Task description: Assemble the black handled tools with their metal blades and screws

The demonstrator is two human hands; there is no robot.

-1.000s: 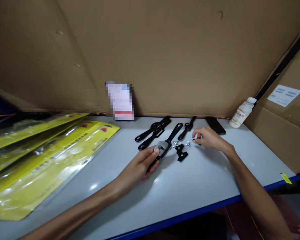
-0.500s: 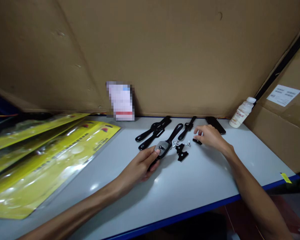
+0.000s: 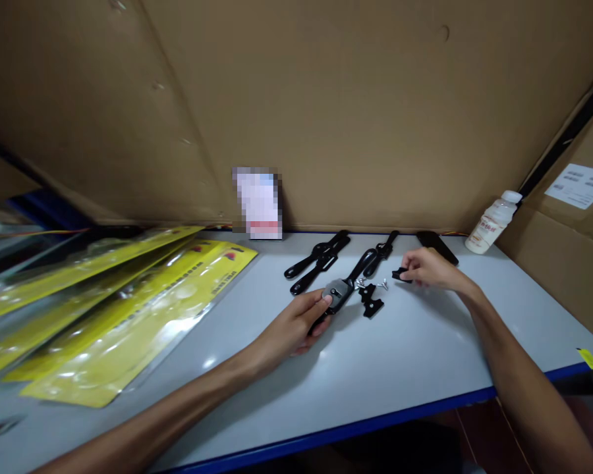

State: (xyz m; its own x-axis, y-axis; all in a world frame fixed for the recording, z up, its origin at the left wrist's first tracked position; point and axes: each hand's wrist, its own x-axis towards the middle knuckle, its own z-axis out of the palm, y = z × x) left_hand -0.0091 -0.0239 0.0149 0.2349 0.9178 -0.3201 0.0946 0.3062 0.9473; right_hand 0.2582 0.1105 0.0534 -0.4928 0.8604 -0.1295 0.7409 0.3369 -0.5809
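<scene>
My left hand [image 3: 312, 317] is closed around the near handle of a black spokeshave [image 3: 362, 264], its thumb pressing on the grey metal blade [image 3: 338, 293]. To the right, my right hand [image 3: 425, 268] pinches a small black cap plate [image 3: 400, 274] just above the table. Between the hands lie two more notched black cap plates [image 3: 373, 307], one partly over the other. Small silver thumbscrews [image 3: 383, 284] lie beside them. Behind are more black spokeshave bodies: a pair side by side [image 3: 312, 264] and a single one [image 3: 386, 247] partly hidden by the held spokeshave.
Yellow blister packs [image 3: 178, 316] fan across the table's left side. A pixelated upright screen [image 3: 259, 204] leans against the cardboard wall [image 3: 326, 118]. At the back right are a dark phone-like slab [image 3: 447, 250] and a white bottle [image 3: 493, 224]. A blue edge [image 3: 326, 434] borders the table [image 3: 375, 368].
My right hand has taken hold of the black cap plate that lay under its fingers. My left hand keeps its grip on the spokeshave. The whole view has shifted, so things appear farther right.
</scene>
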